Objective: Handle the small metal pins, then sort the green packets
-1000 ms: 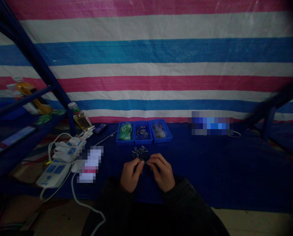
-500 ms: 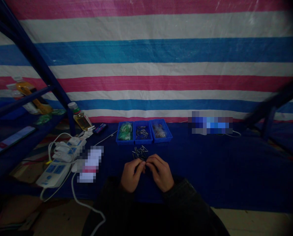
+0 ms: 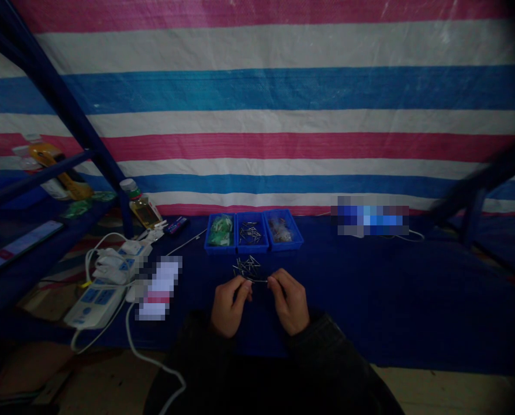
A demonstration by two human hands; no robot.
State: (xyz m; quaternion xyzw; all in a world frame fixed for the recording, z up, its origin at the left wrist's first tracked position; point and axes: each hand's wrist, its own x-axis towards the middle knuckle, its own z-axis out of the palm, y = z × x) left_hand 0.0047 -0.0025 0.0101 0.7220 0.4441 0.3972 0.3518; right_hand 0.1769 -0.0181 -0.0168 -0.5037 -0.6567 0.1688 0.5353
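Note:
A thin, pin-like metal piece (image 3: pixel 260 281) spans the gap between my fingertips. My left hand (image 3: pixel 228 309) is closed in a pinch at its left end, and my right hand (image 3: pixel 290 302) pinches the right end. Just beyond the fingers lies a loose pile of thin metal pins (image 3: pixel 247 266) on the blue table (image 3: pixel 352 300). Behind the pile three blue trays stand side by side. The left tray (image 3: pixel 220 250) holds green plastic bits, the middle tray (image 3: pixel 252 249) metal pins, and the right tray (image 3: pixel 286 246) small clear parts too blurred to name.
To the left are a white power strip (image 3: pixel 95 302) with plugs and cables, a pixelated phone-like object (image 3: pixel 160 291) and a drink bottle (image 3: pixel 142 207). A pixelated blue object (image 3: pixel 367 216) lies at the back right. Blue metal posts (image 3: pixel 73 109) flank the table before a striped sheet (image 3: pixel 257 89).
My hands have drawn apart, the right one moving slightly to the right. The thin metal piece now shows between the fingertips, which were together before.

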